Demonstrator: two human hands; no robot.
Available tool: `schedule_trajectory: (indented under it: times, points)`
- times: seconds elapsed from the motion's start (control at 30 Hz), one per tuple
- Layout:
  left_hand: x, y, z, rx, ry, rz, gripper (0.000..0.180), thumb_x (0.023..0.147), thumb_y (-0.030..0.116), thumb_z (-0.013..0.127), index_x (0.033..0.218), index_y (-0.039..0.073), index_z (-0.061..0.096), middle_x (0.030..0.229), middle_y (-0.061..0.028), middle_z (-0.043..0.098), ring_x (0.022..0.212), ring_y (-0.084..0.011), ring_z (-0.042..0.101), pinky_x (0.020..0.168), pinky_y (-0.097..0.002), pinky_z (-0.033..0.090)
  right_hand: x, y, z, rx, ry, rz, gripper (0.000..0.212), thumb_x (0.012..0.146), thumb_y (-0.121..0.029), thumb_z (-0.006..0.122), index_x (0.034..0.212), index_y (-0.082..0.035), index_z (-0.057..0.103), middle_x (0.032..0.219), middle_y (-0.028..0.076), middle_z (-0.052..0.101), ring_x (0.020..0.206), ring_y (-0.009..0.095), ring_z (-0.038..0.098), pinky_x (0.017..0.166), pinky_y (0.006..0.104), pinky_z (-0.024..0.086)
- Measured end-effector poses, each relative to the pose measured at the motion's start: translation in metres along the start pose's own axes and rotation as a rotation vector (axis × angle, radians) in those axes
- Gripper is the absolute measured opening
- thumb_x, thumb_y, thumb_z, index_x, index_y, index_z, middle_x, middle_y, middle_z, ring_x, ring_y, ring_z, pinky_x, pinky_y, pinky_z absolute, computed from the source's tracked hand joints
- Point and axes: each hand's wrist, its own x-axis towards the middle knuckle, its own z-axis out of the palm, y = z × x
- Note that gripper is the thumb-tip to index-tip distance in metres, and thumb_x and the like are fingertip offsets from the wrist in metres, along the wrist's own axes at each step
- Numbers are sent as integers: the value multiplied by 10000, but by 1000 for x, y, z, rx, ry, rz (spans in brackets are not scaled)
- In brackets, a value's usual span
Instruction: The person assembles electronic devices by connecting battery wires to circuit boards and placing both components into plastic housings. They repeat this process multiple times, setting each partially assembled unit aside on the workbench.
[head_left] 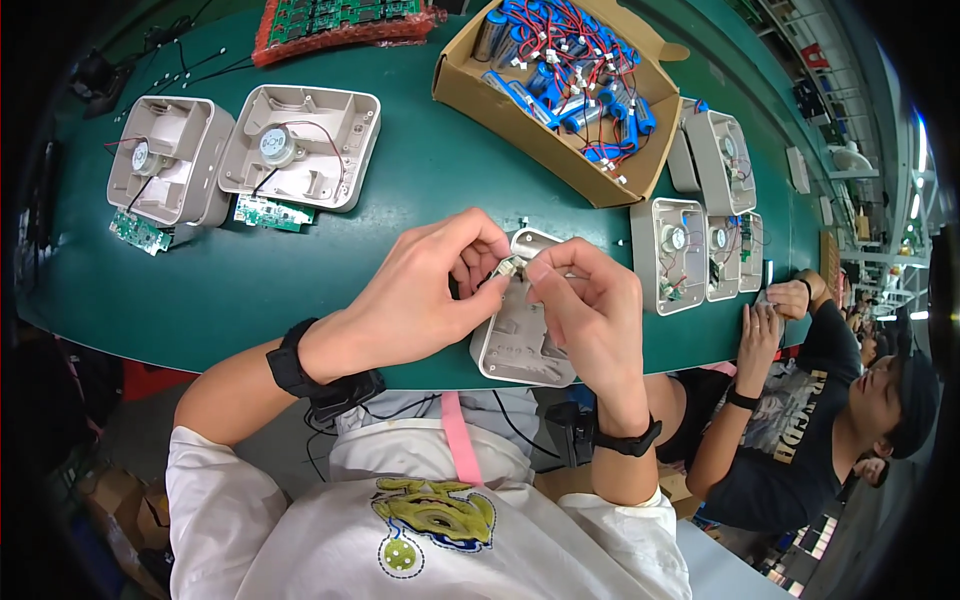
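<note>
My left hand [425,285] is closed, its thumb and forefinger pinching a small white connector [508,267]. Right up against it, my right hand [592,310] is closed too, thumb and forefinger pressed together at the connector's other side; what they grip is mostly hidden. Beneath both hands a light grey plastic housing [515,345] lies at the table's near edge, its hollow inside facing up. My fingers cover part of its upper half.
A cardboard box [540,150] of blue battery cells [570,105] stands at the back. Housings with round speakers lie left [345,180] and right [650,260]. Green circuit boards [340,12] sit on red wrap. At right, a co-worker's hands [765,320] work at the table [300,290].
</note>
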Motion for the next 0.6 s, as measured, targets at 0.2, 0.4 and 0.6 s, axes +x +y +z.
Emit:
schedule_trajectory:
  times: [0.2,0.4,0.6]
  points:
    - [1,-1,4,26,29,65,216,912,-70,705,1091,-25,593,960,-71,613,801,-120,617,711,-276,562,0,3,2,80,-3,-10,104,1024,-69,644,987,19,684,759,34,676,514,13,451,448,202,323]
    - [-1,1,4,93,38,119,203,891,-82,707,1057,-32,602,958,-86,607,764,-141,609,684,-280,547,-5,4,8,4,56,-66,96,1009,-60,647,980,26,678,730,51,699,549,26,521,482,217,381]
    - [-2,6,6,233,70,211,179,856,-106,702,997,-34,620,904,-103,604,703,-182,601,623,-299,503,-9,2,17,-24,97,-105,90,1022,-38,636,970,33,655,735,39,684,564,20,528,473,199,370]
